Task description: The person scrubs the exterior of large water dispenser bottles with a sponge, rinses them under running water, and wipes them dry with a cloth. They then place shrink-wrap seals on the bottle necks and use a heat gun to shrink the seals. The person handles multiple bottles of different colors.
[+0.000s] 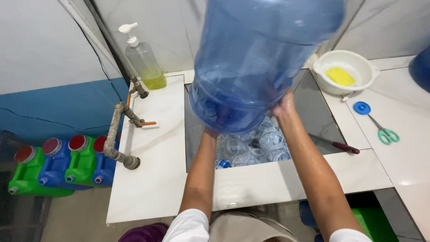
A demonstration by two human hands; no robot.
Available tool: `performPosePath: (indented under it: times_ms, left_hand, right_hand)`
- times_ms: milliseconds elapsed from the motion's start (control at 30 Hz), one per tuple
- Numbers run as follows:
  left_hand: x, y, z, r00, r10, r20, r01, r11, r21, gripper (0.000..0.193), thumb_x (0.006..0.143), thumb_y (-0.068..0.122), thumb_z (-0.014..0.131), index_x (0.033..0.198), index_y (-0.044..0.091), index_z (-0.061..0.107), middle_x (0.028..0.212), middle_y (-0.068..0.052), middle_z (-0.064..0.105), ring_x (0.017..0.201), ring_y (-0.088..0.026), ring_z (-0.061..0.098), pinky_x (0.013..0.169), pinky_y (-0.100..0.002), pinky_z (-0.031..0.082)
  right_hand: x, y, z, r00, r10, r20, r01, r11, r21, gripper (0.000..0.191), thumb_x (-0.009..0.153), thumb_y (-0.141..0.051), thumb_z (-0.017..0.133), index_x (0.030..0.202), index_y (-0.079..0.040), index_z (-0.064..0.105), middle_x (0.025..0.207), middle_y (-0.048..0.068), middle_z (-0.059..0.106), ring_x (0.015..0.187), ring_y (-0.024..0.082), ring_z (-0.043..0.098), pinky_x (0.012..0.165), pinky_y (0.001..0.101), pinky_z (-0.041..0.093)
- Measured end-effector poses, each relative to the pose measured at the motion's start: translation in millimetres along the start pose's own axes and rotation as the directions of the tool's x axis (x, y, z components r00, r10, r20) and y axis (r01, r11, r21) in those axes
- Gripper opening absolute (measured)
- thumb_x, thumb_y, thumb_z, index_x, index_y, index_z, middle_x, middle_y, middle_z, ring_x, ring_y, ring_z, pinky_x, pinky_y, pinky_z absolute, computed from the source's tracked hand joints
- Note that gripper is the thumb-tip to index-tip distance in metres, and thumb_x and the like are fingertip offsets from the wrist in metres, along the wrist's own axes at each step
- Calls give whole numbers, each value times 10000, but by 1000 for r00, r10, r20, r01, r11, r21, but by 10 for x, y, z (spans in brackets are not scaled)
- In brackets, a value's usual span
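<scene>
Gripping the big blue water jug (260, 58) from below, both hands lift it above the sink (313, 112). The right hand (283, 104) presses its side with fingers spread; the left hand (210, 131) is mostly hidden, apparently cupping the base.

jug (264, 58) blocks basin (313, 107), left counter (156, 148) open

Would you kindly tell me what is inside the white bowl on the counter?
The white bowl holds a yellow sponge, apparently on pale suds or water. Whatever lies beneath the sponge is covered.
</scene>
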State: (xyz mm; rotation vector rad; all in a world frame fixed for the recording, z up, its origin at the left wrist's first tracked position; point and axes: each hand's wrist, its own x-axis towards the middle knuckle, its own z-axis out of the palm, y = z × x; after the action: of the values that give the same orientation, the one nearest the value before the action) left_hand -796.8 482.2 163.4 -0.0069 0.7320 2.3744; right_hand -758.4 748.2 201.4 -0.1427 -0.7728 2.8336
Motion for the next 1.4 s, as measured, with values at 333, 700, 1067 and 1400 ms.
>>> performPosePath:
  times_ms: [333,700,1067,1400]
  left_hand:
    - [22,118,86,985,162,-66,-164,986,-38,835,936,660,401,1528,70,418,1502,-189,510,1317,-386,542,1071,-551,483]
    - [-280,311,370,952,290,-93,-299,950,-96,808,924,626,437,1504,62,429,1473,-189,519,1287,-383,558,1056,-550,495]
    - [-427,307,802,948,319,-10,-318,943,-101,782,912,591,473,1480,54,440,1444,-189,529,1257,-380,574,1041,-549,507]
    - [-140,-355,505,945,325,-36,-327,941,-90,759,901,560,506,1458,47,450,1417,-189,538,1230,-378,589,1028,-547,519]
  right_hand:
    - [-141,45,655,977,-108,-185,19,904,-428,479,974,-422,539,1410,-269,414,1419,47,523,1296,296,539,952,722,463]
    - [88,531,563,991,135,20,-131,980,-152,549,1029,-491,421,1353,-67,552,1225,118,728,1150,297,687,1012,518,536]
    - [-299,817,871,958,-287,4,287,954,-86,329,1059,-352,661,1253,-105,564,1166,99,656,1046,253,644,954,479,553]
    - [-814,495,746,986,-162,-27,157,978,-138,439,900,-482,678,1140,-149,522,967,96,708,799,232,706,684,452,591]
